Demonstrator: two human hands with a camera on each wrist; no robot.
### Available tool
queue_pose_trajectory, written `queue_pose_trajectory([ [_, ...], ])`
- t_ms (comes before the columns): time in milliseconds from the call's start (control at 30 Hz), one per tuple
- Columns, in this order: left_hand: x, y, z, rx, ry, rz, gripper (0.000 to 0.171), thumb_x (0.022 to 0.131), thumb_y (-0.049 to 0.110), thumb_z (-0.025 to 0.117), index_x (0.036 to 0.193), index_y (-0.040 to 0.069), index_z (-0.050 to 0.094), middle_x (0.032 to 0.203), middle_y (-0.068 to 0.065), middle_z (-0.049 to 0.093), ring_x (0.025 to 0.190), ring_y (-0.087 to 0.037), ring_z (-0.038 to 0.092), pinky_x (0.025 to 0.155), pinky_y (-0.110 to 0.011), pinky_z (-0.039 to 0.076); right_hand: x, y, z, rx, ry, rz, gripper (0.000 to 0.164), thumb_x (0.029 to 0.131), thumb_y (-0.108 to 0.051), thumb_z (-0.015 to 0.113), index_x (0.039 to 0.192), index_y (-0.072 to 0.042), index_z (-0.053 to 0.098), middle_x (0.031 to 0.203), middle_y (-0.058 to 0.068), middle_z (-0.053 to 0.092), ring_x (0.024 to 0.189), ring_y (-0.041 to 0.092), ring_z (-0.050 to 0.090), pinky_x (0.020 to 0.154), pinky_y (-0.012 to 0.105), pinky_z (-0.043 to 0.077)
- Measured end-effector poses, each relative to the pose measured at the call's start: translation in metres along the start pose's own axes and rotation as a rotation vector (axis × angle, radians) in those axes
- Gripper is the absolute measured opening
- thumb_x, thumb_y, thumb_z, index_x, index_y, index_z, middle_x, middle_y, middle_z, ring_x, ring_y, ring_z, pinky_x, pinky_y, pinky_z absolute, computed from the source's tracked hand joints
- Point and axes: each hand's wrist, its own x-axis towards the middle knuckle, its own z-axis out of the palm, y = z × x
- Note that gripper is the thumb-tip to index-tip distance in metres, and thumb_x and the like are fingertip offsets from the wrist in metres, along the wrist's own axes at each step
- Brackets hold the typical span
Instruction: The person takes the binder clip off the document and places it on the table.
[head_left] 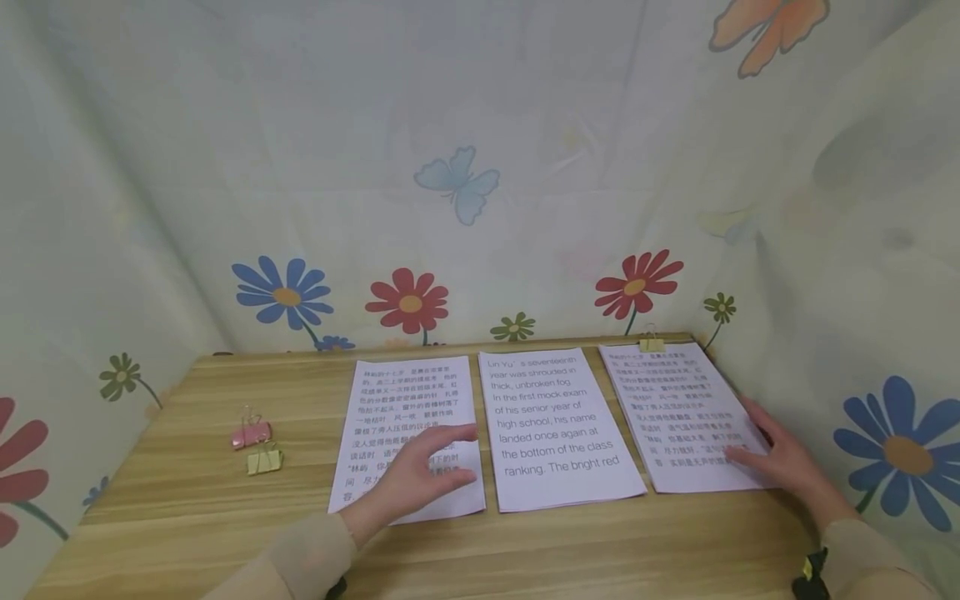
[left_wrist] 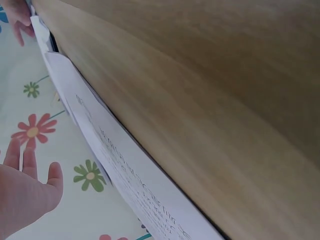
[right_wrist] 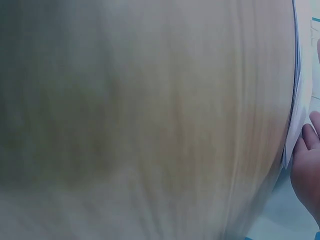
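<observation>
Three paper stacks lie side by side on the wooden table. Over the lower part of the left stack (head_left: 405, 392), printed in Chinese, my left hand (head_left: 420, 475) hovers with fingers and thumb spread apart, holding nothing. English text in large print covers the middle stack (head_left: 558, 425). A gold binder clip (head_left: 652, 343) sits on the top edge of the right stack (head_left: 667, 400). At that stack's right edge is my right hand (head_left: 776, 454), its thumb over the sheet and its fingers along the side. Whether it touches the paper is hard to tell.
A pink binder clip (head_left: 251, 434) and a yellow-green binder clip (head_left: 266, 460) lie on the table (head_left: 172, 483) left of the stacks. A flower-printed cloth (head_left: 337, 208) hangs behind the table and at both sides.
</observation>
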Motion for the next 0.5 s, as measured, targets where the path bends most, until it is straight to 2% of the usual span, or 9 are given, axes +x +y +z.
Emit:
queue_pose_trajectory([
  [267,0.003,0.002,0.007,-0.009,-0.010,-0.006,0.054,0.086,0.021,0.079,0.136,0.017,0.060,0.130,0.002,0.063,0.126,-0.021,0.053,0.107,-0.048,0.040,-0.001,0.007,-0.001,-0.013,0.010,0.018,0.111,0.084,-0.035,0.080,0.158,-0.003,0.003,0.154,0.039,0.010,0.136,0.062,0.014,0.104,0.073,0.019],
  [400,0.004,0.002,0.010,-0.010,-0.019,0.014,0.055,0.087,0.026,0.078,0.137,0.017,0.059,0.130,0.004,0.063,0.125,-0.021,0.054,0.106,-0.048,0.041,-0.004,0.008,-0.003,-0.016,-0.003,0.023,0.111,0.084,-0.037,0.079,0.157,-0.004,0.003,0.156,0.037,0.008,0.137,0.061,0.012,0.105,0.072,0.018],
  [500,0.005,0.002,0.012,-0.030,-0.033,0.004,0.056,0.086,0.023,0.079,0.138,0.019,0.058,0.131,0.006,0.062,0.126,-0.019,0.053,0.107,-0.047,0.040,-0.005,0.011,-0.003,-0.035,-0.017,0.029,0.111,0.084,-0.037,0.079,0.157,-0.004,0.002,0.157,0.035,0.006,0.138,0.061,0.011,0.106,0.072,0.017],
])
